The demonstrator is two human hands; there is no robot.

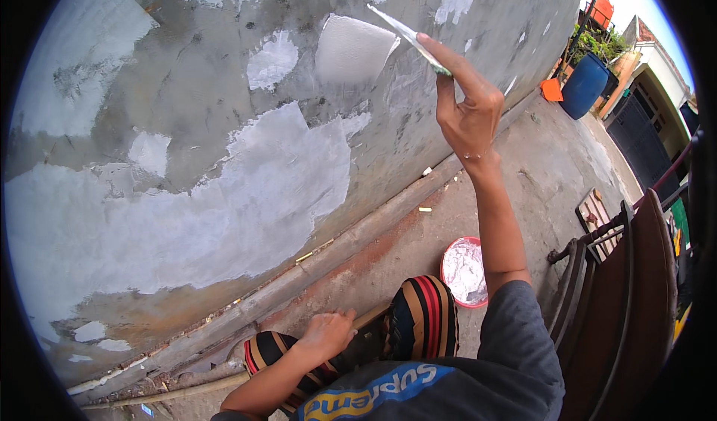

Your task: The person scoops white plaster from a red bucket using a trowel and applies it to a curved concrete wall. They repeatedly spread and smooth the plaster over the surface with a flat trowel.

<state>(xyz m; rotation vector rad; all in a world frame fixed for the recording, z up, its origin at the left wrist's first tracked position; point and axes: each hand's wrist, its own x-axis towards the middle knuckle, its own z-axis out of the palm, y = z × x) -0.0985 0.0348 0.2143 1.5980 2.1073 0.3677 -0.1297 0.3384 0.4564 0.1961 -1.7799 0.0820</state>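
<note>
My right hand (467, 107) is raised high and grips a thin flat scraper (407, 36), its blade pressed at an angle against the grey wall (202, 100). Just left of the blade is a fresh, bright white patch of filler (351, 48). Larger, duller white patches (261, 189) cover the wall lower down. My left hand (325, 335) rests low on my knee in striped shorts (422, 316), holding nothing I can see. A red basin (463, 272) with white filler stands on the ground by my right leg.
A concrete ledge (358, 238) runs along the wall's foot. A dark wooden chair back (635, 287) stands close on my right. Farther off are a blue barrel (584, 85), an orange object (551, 89) and a dark gate (642, 145).
</note>
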